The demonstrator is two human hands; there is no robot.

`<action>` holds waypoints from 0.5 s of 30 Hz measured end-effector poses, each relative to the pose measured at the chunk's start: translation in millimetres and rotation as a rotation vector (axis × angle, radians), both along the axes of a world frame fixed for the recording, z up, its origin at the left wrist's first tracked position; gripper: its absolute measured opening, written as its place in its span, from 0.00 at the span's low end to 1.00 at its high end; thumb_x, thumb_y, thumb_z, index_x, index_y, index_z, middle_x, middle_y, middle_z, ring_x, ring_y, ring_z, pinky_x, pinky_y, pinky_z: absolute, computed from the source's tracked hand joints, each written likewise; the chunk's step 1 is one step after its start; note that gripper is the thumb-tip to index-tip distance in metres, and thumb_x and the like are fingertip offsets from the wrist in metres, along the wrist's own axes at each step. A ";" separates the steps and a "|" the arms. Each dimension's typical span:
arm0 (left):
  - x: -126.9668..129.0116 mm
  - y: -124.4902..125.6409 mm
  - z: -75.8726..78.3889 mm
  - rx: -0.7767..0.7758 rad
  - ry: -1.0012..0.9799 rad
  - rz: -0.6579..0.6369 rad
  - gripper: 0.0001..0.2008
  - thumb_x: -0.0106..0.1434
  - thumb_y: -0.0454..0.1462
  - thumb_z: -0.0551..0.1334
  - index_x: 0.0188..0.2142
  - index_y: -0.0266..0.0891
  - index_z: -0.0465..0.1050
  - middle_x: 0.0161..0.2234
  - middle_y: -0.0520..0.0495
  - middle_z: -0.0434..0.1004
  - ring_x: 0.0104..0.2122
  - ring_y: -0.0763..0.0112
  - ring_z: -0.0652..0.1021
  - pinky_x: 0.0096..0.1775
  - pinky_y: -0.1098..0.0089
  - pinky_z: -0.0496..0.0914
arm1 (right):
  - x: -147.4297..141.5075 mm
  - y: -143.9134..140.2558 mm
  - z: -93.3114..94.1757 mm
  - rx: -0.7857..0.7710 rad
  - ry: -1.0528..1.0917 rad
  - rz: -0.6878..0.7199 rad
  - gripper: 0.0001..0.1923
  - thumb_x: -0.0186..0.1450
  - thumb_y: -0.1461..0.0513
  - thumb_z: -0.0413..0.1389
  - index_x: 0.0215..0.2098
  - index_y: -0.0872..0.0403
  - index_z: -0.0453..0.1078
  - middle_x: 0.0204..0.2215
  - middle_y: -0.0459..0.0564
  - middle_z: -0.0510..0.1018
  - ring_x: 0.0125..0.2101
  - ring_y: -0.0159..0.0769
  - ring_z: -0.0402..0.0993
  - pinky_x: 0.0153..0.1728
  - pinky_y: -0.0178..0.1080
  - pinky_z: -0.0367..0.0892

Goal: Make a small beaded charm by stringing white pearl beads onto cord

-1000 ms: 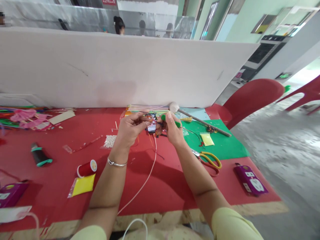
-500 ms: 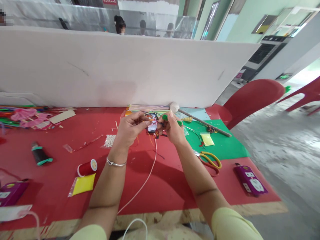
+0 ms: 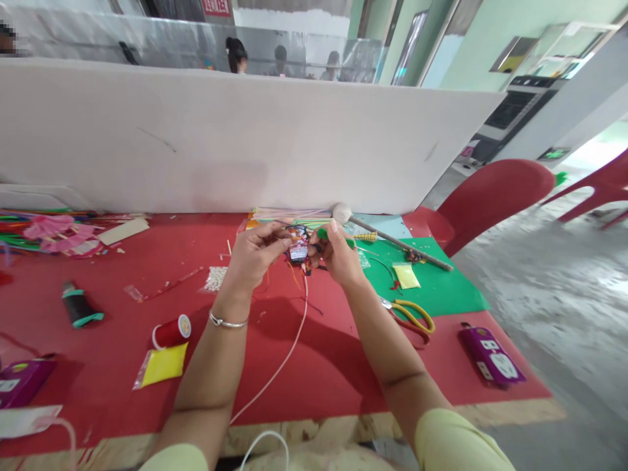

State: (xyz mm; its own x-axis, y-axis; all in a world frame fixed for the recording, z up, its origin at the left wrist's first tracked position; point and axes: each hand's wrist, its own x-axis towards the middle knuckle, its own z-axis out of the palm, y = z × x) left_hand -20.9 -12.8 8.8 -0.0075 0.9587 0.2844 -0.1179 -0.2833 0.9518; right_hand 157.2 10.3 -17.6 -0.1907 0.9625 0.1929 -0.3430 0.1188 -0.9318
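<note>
Two hands mid-frame above table [image 3: 314, 366]: left hand [image 3: 252, 255] pinches small wired piece [image 3: 298, 248] steady; right hand [image 3: 338, 255] clenched on green tool [image 3: 335, 237], tip toward piece.

On the red table [image 3: 112, 281] lie a red thread spool [image 3: 171, 331] with a yellow packet [image 3: 161, 364] just beside it at 7 o'clock — and a black roll [image 3: 78, 305] well off at 9 o'clock. Yellow-handled pliers [image 3: 411, 315] rest at the green sheet's [image 3: 441, 288] near edge, a purple card [image 3: 491, 356] at their 4 o'clock — a red chair [image 3: 490, 196] stands beyond.

Red table [image 3: 112, 275] with thread spool [image 3: 170, 331], pliers [image 3: 411, 316]
</note>
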 end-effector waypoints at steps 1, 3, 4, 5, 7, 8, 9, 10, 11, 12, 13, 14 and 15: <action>0.0 -0.1 0.2 0.001 -0.004 0.001 0.18 0.53 0.38 0.74 0.44 0.40 0.83 0.31 0.48 0.80 0.24 0.77 0.72 0.25 0.73 0.65 | -0.1 0.3 -0.3 -0.001 0.002 0.001 0.33 0.60 0.32 0.54 0.30 0.52 0.72 0.21 0.44 0.74 0.18 0.29 0.70 0.17 0.32 0.68; -0.1 -0.1 0.2 -0.003 -0.005 0.003 0.18 0.53 0.38 0.73 0.45 0.40 0.83 0.32 0.48 0.80 0.25 0.76 0.72 0.25 0.73 0.65 | -0.3 0.8 -1.1 -0.003 0.007 0.000 0.32 0.60 0.32 0.55 0.30 0.52 0.72 0.20 0.45 0.74 0.18 0.29 0.70 0.17 0.32 0.68; -0.2 -0.1 0.0 -0.007 -0.004 0.003 0.18 0.53 0.38 0.73 0.45 0.40 0.83 0.32 0.48 0.80 0.25 0.76 0.73 0.26 0.73 0.65 | -0.4 1.0 -1.5 -0.004 0.009 -0.002 0.32 0.60 0.33 0.55 0.30 0.53 0.72 0.20 0.45 0.74 0.18 0.29 0.71 0.17 0.32 0.68; -0.4 0.0 -0.3 -0.009 -0.002 0.001 0.18 0.53 0.38 0.73 0.45 0.41 0.83 0.32 0.48 0.80 0.26 0.75 0.73 0.26 0.73 0.65 | -0.4 1.2 -1.9 -0.004 0.012 -0.002 0.32 0.61 0.33 0.55 0.30 0.53 0.72 0.20 0.45 0.74 0.18 0.29 0.71 0.17 0.32 0.68; -0.7 0.4 -1.3 -0.007 -0.004 0.001 0.18 0.53 0.37 0.73 0.45 0.41 0.83 0.31 0.49 0.79 0.27 0.74 0.74 0.28 0.72 0.67 | -0.4 1.3 -2.2 -0.002 0.020 0.001 0.31 0.61 0.34 0.55 0.30 0.53 0.72 0.20 0.44 0.74 0.18 0.29 0.70 0.16 0.32 0.67; -0.7 0.8 -1.9 -0.003 -0.007 0.002 0.18 0.53 0.37 0.73 0.45 0.41 0.83 0.31 0.49 0.79 0.28 0.73 0.75 0.29 0.72 0.68 | -0.4 1.2 -2.2 -0.001 0.023 0.005 0.31 0.61 0.34 0.55 0.30 0.53 0.72 0.20 0.44 0.74 0.18 0.29 0.70 0.16 0.32 0.67; -0.7 1.3 -2.5 0.003 -0.010 0.007 0.18 0.53 0.37 0.73 0.45 0.41 0.83 0.31 0.49 0.79 0.29 0.72 0.76 0.30 0.72 0.69 | -0.5 1.1 -1.9 -0.002 0.023 0.006 0.30 0.62 0.35 0.55 0.30 0.53 0.72 0.20 0.44 0.74 0.17 0.28 0.70 0.16 0.32 0.67; -0.6 2.0 -3.0 0.010 -0.008 0.011 0.18 0.53 0.37 0.73 0.45 0.41 0.83 0.31 0.49 0.79 0.31 0.71 0.76 0.32 0.71 0.70 | -0.5 0.9 -1.4 -0.005 0.024 0.005 0.30 0.62 0.35 0.55 0.30 0.53 0.72 0.20 0.44 0.74 0.17 0.28 0.70 0.16 0.32 0.67; -0.3 2.8 -3.4 0.018 -0.003 0.016 0.18 0.53 0.37 0.73 0.45 0.41 0.83 0.31 0.49 0.79 0.32 0.70 0.77 0.34 0.70 0.71 | -0.6 0.6 -0.8 -0.009 0.025 0.000 0.30 0.62 0.35 0.55 0.30 0.53 0.72 0.20 0.45 0.74 0.17 0.28 0.69 0.16 0.32 0.67; 0.1 3.5 -3.6 0.028 0.006 0.023 0.17 0.53 0.37 0.73 0.44 0.41 0.83 0.31 0.49 0.79 0.33 0.69 0.78 0.36 0.70 0.72 | -0.7 0.2 0.0 -0.014 0.026 -0.007 0.30 0.61 0.35 0.56 0.29 0.53 0.71 0.21 0.45 0.74 0.17 0.28 0.69 0.16 0.32 0.66; 0.6 4.2 -3.5 0.040 0.015 0.032 0.17 0.53 0.37 0.73 0.44 0.41 0.83 0.31 0.49 0.79 0.34 0.69 0.78 0.37 0.69 0.72 | -0.8 -0.2 0.8 -0.018 0.029 -0.014 0.30 0.61 0.35 0.56 0.29 0.53 0.71 0.21 0.45 0.74 0.17 0.28 0.69 0.16 0.32 0.66; 1.4 4.6 -3.0 0.050 0.021 0.042 0.16 0.53 0.37 0.73 0.42 0.41 0.84 0.31 0.49 0.80 0.35 0.68 0.78 0.38 0.69 0.72 | -0.8 -0.6 1.5 -0.021 0.034 -0.020 0.30 0.61 0.35 0.56 0.29 0.53 0.71 0.21 0.45 0.74 0.17 0.28 0.68 0.15 0.32 0.66; 2.3 4.8 -2.3 0.051 0.019 0.048 0.15 0.52 0.37 0.73 0.42 0.41 0.84 0.31 0.49 0.80 0.35 0.68 0.78 0.38 0.69 0.73 | -0.8 -1.1 2.3 -0.021 0.038 -0.024 0.30 0.61 0.35 0.57 0.29 0.53 0.71 0.21 0.45 0.74 0.17 0.28 0.68 0.15 0.32 0.65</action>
